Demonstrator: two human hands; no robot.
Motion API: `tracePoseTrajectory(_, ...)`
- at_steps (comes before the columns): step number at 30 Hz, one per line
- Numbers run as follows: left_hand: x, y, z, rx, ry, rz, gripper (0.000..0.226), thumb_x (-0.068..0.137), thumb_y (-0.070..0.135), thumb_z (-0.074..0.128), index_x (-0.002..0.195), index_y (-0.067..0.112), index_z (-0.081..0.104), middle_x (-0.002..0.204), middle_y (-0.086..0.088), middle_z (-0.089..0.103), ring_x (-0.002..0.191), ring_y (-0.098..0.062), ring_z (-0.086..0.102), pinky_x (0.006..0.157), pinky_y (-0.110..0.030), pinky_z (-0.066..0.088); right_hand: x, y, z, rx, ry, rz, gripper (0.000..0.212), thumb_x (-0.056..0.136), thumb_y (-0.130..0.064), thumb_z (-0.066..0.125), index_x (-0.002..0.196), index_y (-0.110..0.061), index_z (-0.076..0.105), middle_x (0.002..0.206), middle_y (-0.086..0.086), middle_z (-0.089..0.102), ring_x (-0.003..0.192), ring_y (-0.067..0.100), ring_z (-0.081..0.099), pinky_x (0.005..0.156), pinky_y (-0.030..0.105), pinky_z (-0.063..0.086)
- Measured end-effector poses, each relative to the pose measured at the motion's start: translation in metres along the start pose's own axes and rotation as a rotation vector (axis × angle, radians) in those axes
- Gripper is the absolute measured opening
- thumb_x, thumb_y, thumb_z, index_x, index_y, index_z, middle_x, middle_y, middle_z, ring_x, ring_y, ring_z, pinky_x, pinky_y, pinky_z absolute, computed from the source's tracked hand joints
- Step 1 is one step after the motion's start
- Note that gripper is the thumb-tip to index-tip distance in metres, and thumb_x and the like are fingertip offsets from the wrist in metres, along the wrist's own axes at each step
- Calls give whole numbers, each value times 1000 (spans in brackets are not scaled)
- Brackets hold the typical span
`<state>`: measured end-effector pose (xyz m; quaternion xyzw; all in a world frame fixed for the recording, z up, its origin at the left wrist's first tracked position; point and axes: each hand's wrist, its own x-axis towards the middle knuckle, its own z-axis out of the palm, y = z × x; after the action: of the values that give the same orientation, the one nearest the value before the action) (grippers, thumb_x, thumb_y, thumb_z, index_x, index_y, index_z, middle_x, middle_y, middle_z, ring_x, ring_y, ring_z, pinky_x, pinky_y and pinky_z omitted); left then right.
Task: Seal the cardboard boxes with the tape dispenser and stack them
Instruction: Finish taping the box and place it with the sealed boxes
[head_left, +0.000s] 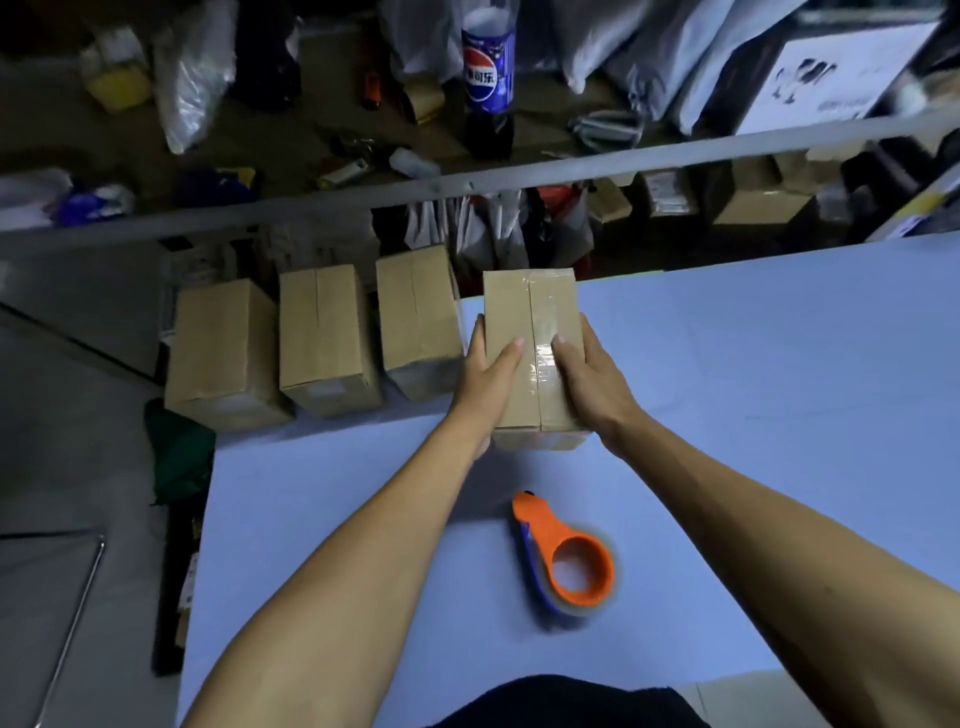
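Observation:
A small cardboard box (530, 312) with clear tape along its top seam sits between both my hands above the pale blue table (753, 415). My left hand (485, 379) grips its left side, thumb on top. My right hand (587, 379) grips its right side, thumb on the tape. The orange and blue tape dispenser (566, 558) lies on the table near me, untouched. Three more cardboard boxes (223, 353) (324, 338) (418, 322) stand in a row just left of the held box, past the table's left edge.
A grey shelf rail (363, 200) runs across behind the table. On the shelf stand a cola bottle (488, 67), plastic bags and clutter. More cartons (753, 197) sit under the rail at the right. A dark green object (179, 452) lies left of the table.

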<state>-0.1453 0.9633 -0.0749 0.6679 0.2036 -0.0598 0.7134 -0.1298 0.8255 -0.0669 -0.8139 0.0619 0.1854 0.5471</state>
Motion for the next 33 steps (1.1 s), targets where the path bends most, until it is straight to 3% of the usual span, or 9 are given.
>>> tracePoseTrajectory(3,25,-3,17,14,46,-74,50,100,27,57,147,31,40,127,7,64,106,-7,64,84,-20,53,35,8,-11,-16,-49,50,77,81,-73,33,153,-47,23,151,-11,46,131,20,51,112,48,38)
tracePoseTrajectory(7,54,-16,31,87,140,-117,57,87,45,58,141,33,46,124,8,66,108,-13,66,99,-43,53,74,23,-15,-11,-109,102,69,90,-66,36,154,-45,22,152,-11,45,132,18,50,113,45,37)
tracePoseTrajectory(10,72,-27,33,142,185,-116,48,86,47,54,132,33,52,118,11,68,106,-10,66,98,-42,53,95,35,-11,-1,-149,112,71,89,-66,36,155,-44,20,151,-12,46,130,16,51,112,41,38)
tracePoseTrajectory(16,105,-22,32,239,267,-67,37,98,37,57,135,35,53,115,16,68,107,-7,64,100,-32,49,131,36,-5,9,-121,42,50,101,-52,38,150,-46,30,134,-18,57,113,8,58,96,28,43)
tracePoseTrajectory(21,130,-14,27,320,281,-55,44,95,44,56,138,32,53,119,13,69,107,-10,65,97,-32,51,154,22,-3,4,-99,10,45,105,-44,38,150,-42,33,121,-20,55,100,4,54,82,16,38)
tracePoseTrajectory(25,133,-9,27,348,283,-51,39,100,36,55,138,27,53,120,11,68,108,-10,63,94,-25,47,158,20,-2,-107,-88,-20,53,104,-47,36,155,-36,26,130,-13,58,107,14,56,91,28,41)
tracePoseTrajectory(28,132,-3,31,405,298,-55,45,99,34,56,142,22,50,128,4,65,117,-16,61,95,-25,45,157,18,-6,-234,-66,-62,52,103,-48,38,150,-28,36,128,-2,64,115,25,60,88,33,43)
tracePoseTrajectory(30,128,7,34,486,323,-38,60,99,36,55,153,19,37,145,-3,54,131,-22,51,106,-30,40,152,14,-12,-301,-48,-83,55,102,-49,40,151,-25,35,137,2,58,124,27,54,90,35,42)
tracePoseTrajectory(33,114,30,38,731,315,61,63,102,37,50,157,19,25,163,-8,26,146,-25,30,115,-31,26,136,5,-26,-500,-9,-162,67,101,-52,40,158,-21,23,158,7,37,144,27,33,111,42,34)
